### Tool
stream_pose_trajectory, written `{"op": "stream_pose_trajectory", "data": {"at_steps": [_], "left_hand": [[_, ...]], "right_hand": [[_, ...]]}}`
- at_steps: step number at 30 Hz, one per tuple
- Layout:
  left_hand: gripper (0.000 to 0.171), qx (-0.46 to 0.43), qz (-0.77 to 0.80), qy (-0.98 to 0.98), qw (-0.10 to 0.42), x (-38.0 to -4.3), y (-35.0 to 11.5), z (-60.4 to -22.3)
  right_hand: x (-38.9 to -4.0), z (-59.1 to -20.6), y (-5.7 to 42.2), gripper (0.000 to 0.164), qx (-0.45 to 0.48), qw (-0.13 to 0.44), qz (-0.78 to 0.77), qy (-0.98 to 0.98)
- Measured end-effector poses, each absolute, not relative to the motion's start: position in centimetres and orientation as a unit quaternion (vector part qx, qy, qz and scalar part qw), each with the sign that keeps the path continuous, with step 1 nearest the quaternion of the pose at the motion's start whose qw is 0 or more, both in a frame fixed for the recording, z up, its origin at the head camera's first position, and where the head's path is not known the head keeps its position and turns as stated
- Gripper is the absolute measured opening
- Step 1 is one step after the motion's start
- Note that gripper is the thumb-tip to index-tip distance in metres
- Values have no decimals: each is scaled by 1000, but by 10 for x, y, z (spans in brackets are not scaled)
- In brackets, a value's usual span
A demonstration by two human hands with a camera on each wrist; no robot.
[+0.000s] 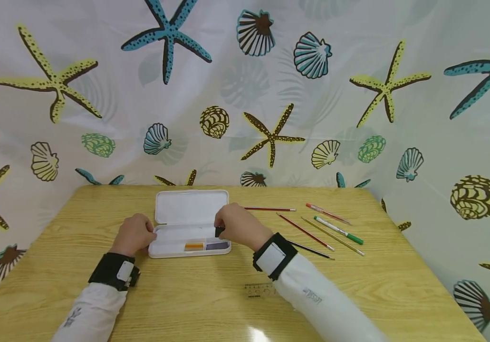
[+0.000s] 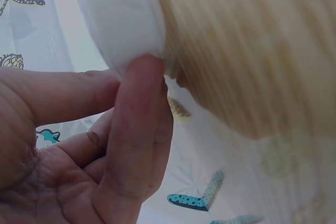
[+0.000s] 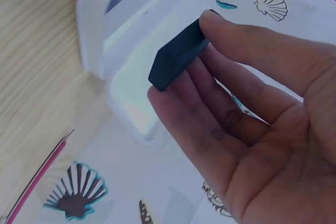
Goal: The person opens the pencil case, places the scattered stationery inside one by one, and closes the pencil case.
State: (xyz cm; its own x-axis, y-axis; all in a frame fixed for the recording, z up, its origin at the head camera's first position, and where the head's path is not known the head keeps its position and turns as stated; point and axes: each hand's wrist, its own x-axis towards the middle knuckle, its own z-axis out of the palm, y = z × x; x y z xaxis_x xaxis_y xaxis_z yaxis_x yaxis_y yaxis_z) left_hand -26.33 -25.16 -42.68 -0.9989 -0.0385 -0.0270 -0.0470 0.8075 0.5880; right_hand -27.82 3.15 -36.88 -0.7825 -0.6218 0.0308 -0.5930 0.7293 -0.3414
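Observation:
A white pencil case (image 1: 191, 207) lies on the table with its lid folded back. An orange-and-yellow piece (image 1: 194, 247) and a grey-purple piece (image 1: 217, 246) sit in its front compartments. My left hand (image 1: 131, 234) pinches the case's left end between thumb and fingers; in the left wrist view the white rim (image 2: 128, 24) shows between them. Over the right end of the case, my right hand (image 1: 243, 225) holds a dark, slant-ended eraser (image 3: 179, 56) by its two ends, thumb on one and a fingertip on the other.
Right of the case lie several pencils, among them a red one (image 1: 304, 231) and a yellow one (image 1: 332, 235), plus a green-capped pen (image 1: 339, 230) and an orange-ended pen (image 1: 328, 213). A clear ruler (image 1: 258, 290) lies partly under the right forearm. A patterned cloth (image 1: 227, 95) hangs behind.

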Motion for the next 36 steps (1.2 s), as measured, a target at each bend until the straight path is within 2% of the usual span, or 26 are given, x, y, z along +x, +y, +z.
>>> {"op": "stream_pose_trajectory", "data": {"at_steps": [18, 36], "left_hand": [[11, -21, 301, 953, 12, -264, -253, -429], [10, -13, 287, 958, 2, -266, -252, -429]], "right_hand": [[-263, -375, -39, 18, -367, 23, -177, 913], [-269, -402, -66, 22, -383, 11, -152, 911]]}}
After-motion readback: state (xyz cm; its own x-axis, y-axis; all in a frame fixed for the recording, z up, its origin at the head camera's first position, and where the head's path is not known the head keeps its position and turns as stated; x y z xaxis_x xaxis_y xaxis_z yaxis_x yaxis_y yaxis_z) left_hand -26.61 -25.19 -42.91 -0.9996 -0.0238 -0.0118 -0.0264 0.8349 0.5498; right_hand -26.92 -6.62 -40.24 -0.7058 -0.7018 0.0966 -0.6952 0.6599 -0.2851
